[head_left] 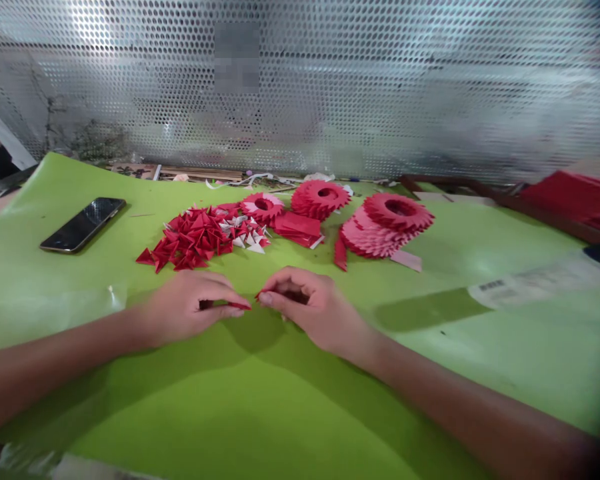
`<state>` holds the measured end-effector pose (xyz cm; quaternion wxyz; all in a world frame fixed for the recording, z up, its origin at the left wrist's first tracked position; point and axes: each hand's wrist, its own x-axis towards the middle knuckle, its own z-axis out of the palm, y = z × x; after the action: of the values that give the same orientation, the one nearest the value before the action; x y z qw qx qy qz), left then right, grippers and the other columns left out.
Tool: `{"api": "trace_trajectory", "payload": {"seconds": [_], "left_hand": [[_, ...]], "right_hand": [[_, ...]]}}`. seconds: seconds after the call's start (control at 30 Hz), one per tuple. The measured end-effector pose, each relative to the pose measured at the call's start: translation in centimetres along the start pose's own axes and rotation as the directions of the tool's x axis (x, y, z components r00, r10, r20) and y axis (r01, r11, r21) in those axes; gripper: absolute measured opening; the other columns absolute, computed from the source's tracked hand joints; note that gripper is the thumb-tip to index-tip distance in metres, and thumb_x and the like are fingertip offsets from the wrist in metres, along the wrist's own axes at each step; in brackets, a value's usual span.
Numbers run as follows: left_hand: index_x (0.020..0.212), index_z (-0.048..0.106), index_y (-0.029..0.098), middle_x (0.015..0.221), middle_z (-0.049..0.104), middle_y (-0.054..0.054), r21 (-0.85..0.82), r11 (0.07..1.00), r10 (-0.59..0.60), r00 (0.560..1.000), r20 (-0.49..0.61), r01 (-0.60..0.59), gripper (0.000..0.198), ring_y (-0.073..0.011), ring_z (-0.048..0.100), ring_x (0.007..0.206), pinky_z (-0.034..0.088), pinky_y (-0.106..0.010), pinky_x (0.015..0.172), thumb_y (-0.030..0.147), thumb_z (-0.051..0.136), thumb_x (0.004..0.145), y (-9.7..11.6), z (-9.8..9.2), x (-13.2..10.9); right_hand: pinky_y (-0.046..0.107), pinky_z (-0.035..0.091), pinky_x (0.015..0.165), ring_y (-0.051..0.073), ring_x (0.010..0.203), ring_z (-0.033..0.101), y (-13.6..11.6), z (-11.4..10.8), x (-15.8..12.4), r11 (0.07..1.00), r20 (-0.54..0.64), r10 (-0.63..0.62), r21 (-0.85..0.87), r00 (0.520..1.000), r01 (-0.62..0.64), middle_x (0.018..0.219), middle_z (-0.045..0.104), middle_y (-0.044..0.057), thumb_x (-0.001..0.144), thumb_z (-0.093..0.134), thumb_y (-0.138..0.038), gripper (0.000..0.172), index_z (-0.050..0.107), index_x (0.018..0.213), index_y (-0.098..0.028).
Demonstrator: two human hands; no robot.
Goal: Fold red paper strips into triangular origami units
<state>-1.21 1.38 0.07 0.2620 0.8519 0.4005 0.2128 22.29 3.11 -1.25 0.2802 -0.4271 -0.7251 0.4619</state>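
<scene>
Above the green table top [220, 407], my left hand [187, 303] pinches a small folded red paper piece [240, 306] between thumb and fingers. Facing it, my right hand [310, 303] pinches another small red paper piece [260, 294], mostly covered by the fingertips. A narrow gap separates the two pieces. Just beyond my left hand lies a heap of folded red paper triangles [193, 237], with white and red triangles [247, 233] at its right side. A stack of flat red paper slips [300, 228] rests beyond my right hand.
Behind the heap stand a small red and white paper ring [261, 208], a red paper ring [320, 200] and a taller pink and red one [380, 233]. A phone [84, 225] lies at left. Red paper [570, 200] is piled far right, before a perforated metal panel [300, 87].
</scene>
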Motion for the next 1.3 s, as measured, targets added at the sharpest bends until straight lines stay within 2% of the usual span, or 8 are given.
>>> {"api": "trace_trajectory", "payload": {"seconds": [0.13, 0.23, 0.33, 0.43, 0.53, 0.7, 0.93, 1.3], "left_hand": [[0.094, 0.079, 0.023, 0.086, 0.078, -0.002, 0.020, 0.999, -0.039, 0.999, -0.019, 0.040, 0.027, -0.0165, 0.068, 0.071, 0.047, -0.026, 0.062, 0.041, 0.059, 0.097, -0.3, 0.2, 0.0], [0.089, 0.077, 0.021, 0.078, 0.076, -0.001, 0.223, 0.975, 0.018, 1.000, -0.025, -0.012, 0.034, -0.0161, 0.066, 0.066, 0.042, -0.025, 0.057, 0.045, 0.054, 0.099, -0.7, 0.3, -0.2], [0.090, 0.075, 0.022, 0.077, 0.076, -0.001, 0.453, 0.881, 0.169, 0.985, -0.033, -0.136, 0.043, -0.0162, 0.065, 0.063, 0.038, -0.026, 0.054, 0.045, 0.042, 0.104, -0.9, 0.2, -0.5], [0.085, 0.073, 0.021, 0.076, 0.076, 0.000, 0.603, 0.753, 0.363, 0.931, -0.047, -0.263, 0.047, -0.0141, 0.062, 0.060, 0.039, -0.026, 0.054, 0.040, 0.036, 0.106, -0.8, 0.0, -0.6], [0.082, 0.072, 0.019, 0.075, 0.075, 0.000, 0.677, 0.666, 0.466, 0.883, -0.051, -0.312, 0.042, -0.0124, 0.060, 0.057, 0.040, -0.026, 0.054, 0.034, 0.040, 0.106, -0.5, -0.3, -0.5], [0.082, 0.069, 0.019, 0.071, 0.073, 0.003, 0.692, 0.632, 0.526, 0.849, -0.050, -0.350, 0.034, -0.0104, 0.058, 0.054, 0.039, -0.024, 0.050, 0.028, 0.046, 0.104, -0.5, -0.2, -0.5], [0.082, 0.068, 0.017, 0.070, 0.071, 0.003, 0.660, 0.652, 0.542, 0.838, -0.062, -0.373, 0.032, -0.0106, 0.057, 0.053, 0.039, -0.025, 0.048, 0.027, 0.047, 0.104, -0.5, 0.1, -0.6], [0.089, 0.067, 0.015, 0.072, 0.071, 0.001, 0.701, 0.598, 0.538, 0.843, 0.007, -0.388, 0.030, -0.0131, 0.058, 0.055, 0.035, -0.028, 0.049, 0.023, 0.043, 0.106, 0.1, -0.4, -0.8]], "right_hand": [[0.025, 0.048, 0.051, 0.014, 0.062, 0.065, -0.1, 0.1, -0.3, 0.998, -0.015, -0.055, 0.042, 0.998, 0.056, 0.080, 0.073, 0.003, 0.091, 0.064, -0.044, 0.026, 0.070, 0.100, -0.020], [0.026, 0.051, 0.055, 0.015, 0.066, 0.067, -0.4, 0.1, -0.6, 0.970, -0.067, -0.234, -0.087, 0.970, 0.228, 0.081, 0.074, 0.004, 0.094, 0.062, -0.035, 0.019, 0.074, 0.098, -0.021], [0.027, 0.054, 0.060, 0.015, 0.070, 0.068, -0.7, 0.1, -1.0, 0.840, -0.077, -0.505, -0.273, 0.860, 0.468, 0.084, 0.075, 0.003, 0.094, 0.063, -0.025, 0.012, 0.074, 0.096, -0.022], [0.025, 0.054, 0.060, 0.014, 0.068, 0.067, -0.9, 0.1, -1.3, 0.697, -0.015, -0.668, -0.364, 0.744, 0.618, 0.081, 0.076, 0.002, 0.092, 0.064, -0.016, 0.011, 0.073, 0.096, -0.021], [0.024, 0.055, 0.061, 0.014, 0.070, 0.068, -0.9, 0.1, -1.4, 0.626, 0.020, -0.717, -0.420, 0.696, 0.657, 0.084, 0.077, 0.003, 0.091, 0.066, -0.012, 0.012, 0.072, 0.098, -0.020], [0.021, 0.053, 0.058, 0.012, 0.068, 0.068, -0.6, 0.2, -1.1, 0.568, -0.006, -0.772, -0.457, 0.636, 0.685, 0.081, 0.076, 0.004, 0.089, 0.068, -0.010, 0.010, 0.071, 0.097, -0.016], [0.020, 0.052, 0.059, 0.011, 0.067, 0.067, -0.4, 0.3, -0.8, 0.560, 0.012, -0.770, -0.467, 0.638, 0.685, 0.079, 0.075, 0.002, 0.090, 0.067, -0.011, 0.007, 0.071, 0.094, -0.015], [0.020, 0.051, 0.053, 0.011, 0.062, 0.065, -0.1, 0.6, -0.7, 0.657, -0.017, -0.700, -0.406, 0.714, 0.635, 0.075, 0.074, 0.003, 0.089, 0.067, -0.012, 0.006, 0.072, 0.092, -0.014]]}}
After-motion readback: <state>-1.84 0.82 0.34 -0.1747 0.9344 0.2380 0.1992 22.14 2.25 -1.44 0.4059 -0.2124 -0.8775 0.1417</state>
